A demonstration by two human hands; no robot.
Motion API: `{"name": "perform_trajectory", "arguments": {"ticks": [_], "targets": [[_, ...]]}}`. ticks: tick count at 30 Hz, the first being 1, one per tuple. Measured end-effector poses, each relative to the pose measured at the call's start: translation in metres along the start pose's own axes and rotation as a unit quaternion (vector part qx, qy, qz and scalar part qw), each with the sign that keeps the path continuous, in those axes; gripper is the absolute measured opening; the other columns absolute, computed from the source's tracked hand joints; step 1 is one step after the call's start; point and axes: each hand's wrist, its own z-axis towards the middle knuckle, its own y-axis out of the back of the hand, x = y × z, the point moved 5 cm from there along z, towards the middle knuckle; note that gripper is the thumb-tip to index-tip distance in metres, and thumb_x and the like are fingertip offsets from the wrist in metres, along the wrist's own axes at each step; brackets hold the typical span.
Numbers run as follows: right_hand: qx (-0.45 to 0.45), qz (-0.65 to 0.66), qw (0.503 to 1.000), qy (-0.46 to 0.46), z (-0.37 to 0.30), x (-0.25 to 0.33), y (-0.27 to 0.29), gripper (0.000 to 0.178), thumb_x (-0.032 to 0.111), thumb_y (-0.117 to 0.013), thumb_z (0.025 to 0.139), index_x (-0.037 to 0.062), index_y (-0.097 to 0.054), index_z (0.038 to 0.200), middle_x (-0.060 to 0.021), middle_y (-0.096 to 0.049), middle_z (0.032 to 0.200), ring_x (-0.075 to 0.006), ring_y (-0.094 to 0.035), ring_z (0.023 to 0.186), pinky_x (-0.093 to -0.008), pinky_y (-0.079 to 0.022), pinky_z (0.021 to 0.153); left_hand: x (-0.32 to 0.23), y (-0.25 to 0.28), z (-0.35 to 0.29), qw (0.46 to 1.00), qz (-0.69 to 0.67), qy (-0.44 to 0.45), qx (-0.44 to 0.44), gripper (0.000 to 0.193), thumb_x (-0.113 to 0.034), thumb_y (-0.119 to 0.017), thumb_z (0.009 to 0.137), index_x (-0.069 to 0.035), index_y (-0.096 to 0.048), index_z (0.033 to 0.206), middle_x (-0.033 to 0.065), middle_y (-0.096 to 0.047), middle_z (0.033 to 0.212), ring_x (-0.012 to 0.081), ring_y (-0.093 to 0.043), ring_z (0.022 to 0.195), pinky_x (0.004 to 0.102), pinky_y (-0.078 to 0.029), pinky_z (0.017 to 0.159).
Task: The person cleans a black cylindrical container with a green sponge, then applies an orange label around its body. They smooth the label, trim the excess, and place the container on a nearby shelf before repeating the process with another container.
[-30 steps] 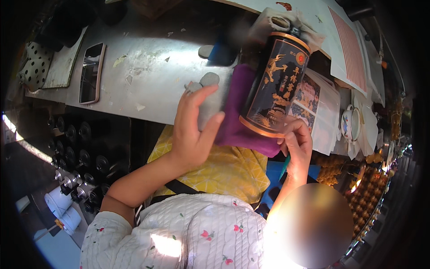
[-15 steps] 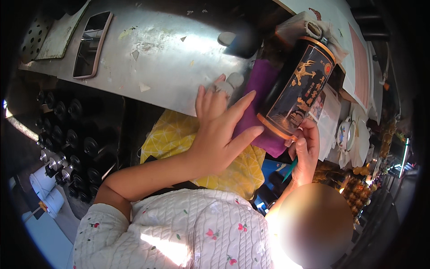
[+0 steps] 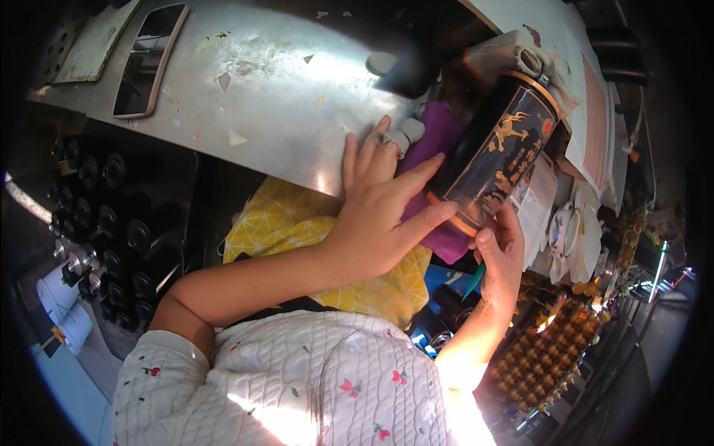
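Observation:
A black cylindrical canister point(image 3: 494, 152) with gold and copper rims and gold pictures leans at a tilt on the right. My right hand point(image 3: 500, 249) closes its thumb and fingers at the canister's lower rim. A thin green stick point(image 3: 474, 282), perhaps a pen, shows beside that palm; its kind is unclear. My left hand point(image 3: 379, 197) is spread, its index finger and thumb reaching the canister's lower left side, and the thumb overlaps the rim. A greyish-white wrapping point(image 3: 405, 135) sits around one or more of its fingers. Purple cloth point(image 3: 439, 126) lies beneath and beside the canister.
On the metal tabletop point(image 3: 268, 89) lie a phone point(image 3: 151, 59) and a round grey piece point(image 3: 381, 63). Black spools or knobs point(image 3: 97, 201) crowd the left. Yellow patterned cloth point(image 3: 286, 223) covers the lap. A floral white pot point(image 3: 565, 230) and brown beads point(image 3: 539, 364) are at right.
The left hand has shifted right, its thumb now over the canister's lower rim. The right hand stays at the canister's lower end. The view has shifted slightly.

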Motion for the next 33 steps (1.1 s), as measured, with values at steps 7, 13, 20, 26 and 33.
{"name": "perform_trajectory", "arguments": {"ticks": [7, 13, 20, 26, 33], "targets": [[-0.004, -0.012, 1.000, -0.004, -0.001, 0.002, -0.002, 0.078, 0.047, -0.086, 0.077, 0.0009, -0.055, 0.132, -0.0035, -0.067, 0.101, -0.0085, -0.061, 0.086, -0.0226, -0.047, 0.075, 0.000, 0.000, 0.001, 1.000, -0.007, -0.006, -0.011, 0.056, -0.043, -0.061, 0.096, 0.000, -0.062, 0.133, 0.0270, -0.047, 0.122, 0.0501, -0.023, 0.144, 0.0621, -0.003, 0.117], [-0.005, -0.042, 0.999, 0.001, -0.001, 0.002, -0.001, 0.080, 0.047, -0.086, 0.077, 0.0010, -0.054, 0.133, -0.0038, -0.067, 0.102, -0.0094, -0.062, 0.089, -0.0239, -0.047, 0.076, 0.003, -0.001, 0.000, 1.000, 0.000, -0.009, -0.010, 0.054, -0.040, -0.060, 0.097, -0.001, -0.062, 0.134, 0.0254, -0.046, 0.118, 0.0499, -0.025, 0.143, 0.0621, -0.005, 0.117], [-0.037, -0.041, 0.998, 0.004, 0.001, 0.004, -0.006, 0.092, 0.068, -0.082, 0.070, 0.0023, -0.057, 0.130, 0.0028, -0.063, 0.088, -0.0040, -0.055, 0.069, -0.0172, -0.034, 0.053, -0.003, 0.004, -0.001, 1.000, 0.004, -0.022, -0.004, 0.064, -0.046, -0.069, 0.089, -0.010, -0.059, 0.142, 0.0163, -0.041, 0.106, 0.0453, -0.025, 0.144, 0.0596, -0.002, 0.117], [0.017, 0.030, 0.999, 0.000, 0.002, -0.001, 0.005, 0.094, 0.049, -0.087, 0.076, -0.0024, -0.046, 0.142, -0.0062, -0.064, 0.117, -0.0129, -0.061, 0.103, -0.0261, -0.048, 0.083, -0.003, 0.001, -0.005, 0.998, 0.047, -0.052, -0.002, 0.072, -0.051, -0.071, 0.085, -0.009, -0.057, 0.141, 0.0220, -0.045, 0.117, 0.0468, -0.027, 0.141, 0.0656, -0.003, 0.115], [0.013, 0.017, 1.000, 0.002, 0.004, 0.000, 0.002, 0.103, 0.046, -0.089, 0.075, -0.0041, -0.037, 0.148, -0.0109, -0.058, 0.131, -0.0189, -0.058, 0.118, -0.0311, -0.046, 0.098, -0.004, 0.002, -0.033, 0.989, 0.080, -0.127, -0.001, 0.083, -0.054, -0.075, 0.076, -0.020, -0.052, 0.148, 0.0134, -0.044, 0.105, 0.0438, -0.033, 0.138, 0.0719, -0.005, 0.111]]}}
